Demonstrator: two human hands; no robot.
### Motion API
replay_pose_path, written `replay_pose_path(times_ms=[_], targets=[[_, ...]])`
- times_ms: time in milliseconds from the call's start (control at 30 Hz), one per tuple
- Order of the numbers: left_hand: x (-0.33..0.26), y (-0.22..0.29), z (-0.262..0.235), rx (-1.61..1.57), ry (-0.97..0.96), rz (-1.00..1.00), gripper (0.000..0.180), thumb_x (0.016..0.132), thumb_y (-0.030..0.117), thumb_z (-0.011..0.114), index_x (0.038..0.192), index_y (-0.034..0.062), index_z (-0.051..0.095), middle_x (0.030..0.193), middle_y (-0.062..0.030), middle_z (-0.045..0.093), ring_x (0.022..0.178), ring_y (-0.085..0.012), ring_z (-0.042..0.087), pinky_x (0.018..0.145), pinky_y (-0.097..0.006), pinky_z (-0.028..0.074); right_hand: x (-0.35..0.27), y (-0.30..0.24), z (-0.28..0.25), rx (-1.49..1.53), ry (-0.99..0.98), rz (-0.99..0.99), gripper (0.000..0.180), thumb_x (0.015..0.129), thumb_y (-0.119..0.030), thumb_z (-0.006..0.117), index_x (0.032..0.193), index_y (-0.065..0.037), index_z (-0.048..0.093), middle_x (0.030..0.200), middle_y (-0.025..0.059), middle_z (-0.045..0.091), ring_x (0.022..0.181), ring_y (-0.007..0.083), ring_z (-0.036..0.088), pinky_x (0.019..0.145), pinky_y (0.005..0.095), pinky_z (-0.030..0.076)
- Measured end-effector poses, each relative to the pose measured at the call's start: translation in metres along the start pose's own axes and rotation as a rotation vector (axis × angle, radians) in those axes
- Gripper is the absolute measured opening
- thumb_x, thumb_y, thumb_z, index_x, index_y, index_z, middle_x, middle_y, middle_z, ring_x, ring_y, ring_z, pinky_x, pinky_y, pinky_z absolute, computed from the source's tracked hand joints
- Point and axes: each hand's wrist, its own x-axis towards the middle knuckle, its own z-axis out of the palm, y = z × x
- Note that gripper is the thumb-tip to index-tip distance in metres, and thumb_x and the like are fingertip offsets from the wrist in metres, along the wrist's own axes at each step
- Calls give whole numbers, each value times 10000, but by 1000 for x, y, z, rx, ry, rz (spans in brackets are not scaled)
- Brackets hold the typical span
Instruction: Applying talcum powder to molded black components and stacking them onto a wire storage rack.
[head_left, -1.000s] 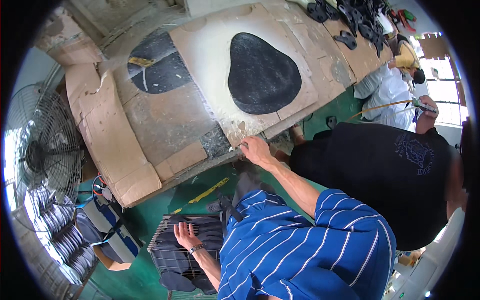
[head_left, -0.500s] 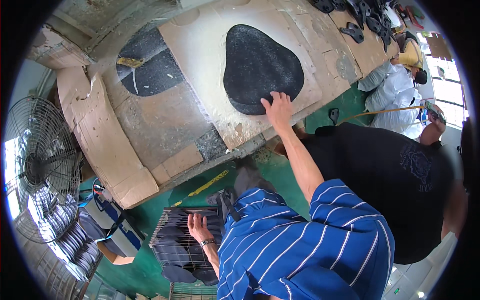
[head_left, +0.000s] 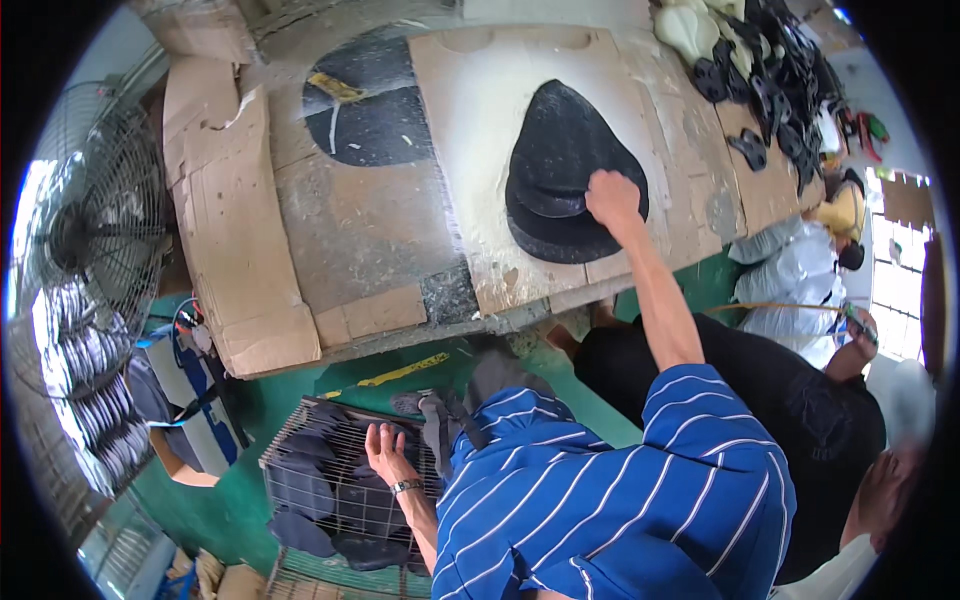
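A stack of black pear-shaped pads (head_left: pixel 565 242) lies on a cardboard sheet dusted with pale overspray. My right hand (head_left: pixel 613 198) is closed on the near edge of the top pad (head_left: pixel 560 130). That edge is lifted and folded back, baring a strip of the pad beneath. What exactly is pinched is hidden behind my knuckles. Down at my left side, my left hand (head_left: pixel 388 455) hangs over a wire basket (head_left: pixel 290 425) of dark, flat pieces. Its fingers are loosely curled and apart, with nothing in them.
A dark half-round patch with yellow tape (head_left: pixel 375 120) is on the worktable's left. Black moulded parts (head_left: pixel 775 100) are heaped at the far right. A wire-caged fan (head_left: pixel 85 235) stands left. Close on my right is a person in black (head_left: pixel 730 420); white sacks (head_left: pixel 790 270) lie beyond.
My right hand has gone from resting on the pad's near edge with spread fingers to gripping and folding that edge back. My left hand stays over the basket. The view has shifted.
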Motion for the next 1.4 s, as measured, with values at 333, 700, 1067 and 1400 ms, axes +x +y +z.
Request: replay_pose_path(times_ms=[333, 700, 1067, 1400], targets=[[-9, 37, 17, -223, -344, 199, 478, 922, 36, 673, 1391, 19, 584, 1239, -123, 680, 1159, -253, 660, 993, -417, 555, 72, -225, -186, -446, 83, -690, 195, 778, -121, 660, 898, -89, 810, 940, 131, 783, 892, 323, 762, 616, 508, 613], [-89, 118, 3, -639, -983, 123, 500, 1061, 275, 581, 1451, -30, 517, 1379, -153, 616, 1283, -251, 593, 1058, -420, 514, -212, -418, -289, -249, 182, -1363, 156, 734, -139, 655, 802, -5, 697, 822, 242, 713, 805, 423, 716, 706, 495, 574], [-71, -8, -215, -1709, 136, 260, 277, 927, 60, 691, 1200, 65, 647, 1176, -53, 694, 1105, -195, 671, 981, -413, 563, -555, -517, -145, -217, -366, -1929, 167, 774, -193, 709, 792, -27, 719, 726, 177, 689, 724, 373, 693, 686, 468, 535], [-133, -177, -450, -1764, 913, 740, 363, 843, 36, 607, 1206, 34, 621, 1155, -88, 702, 1059, -251, 676, 888, -408, 559, -844, -532, -10, -1, -737, -2082, 400, 873, -362, 740, 1050, -3, 736, 952, 168, 728, 946, 326, 685, 858, 416, 526]])
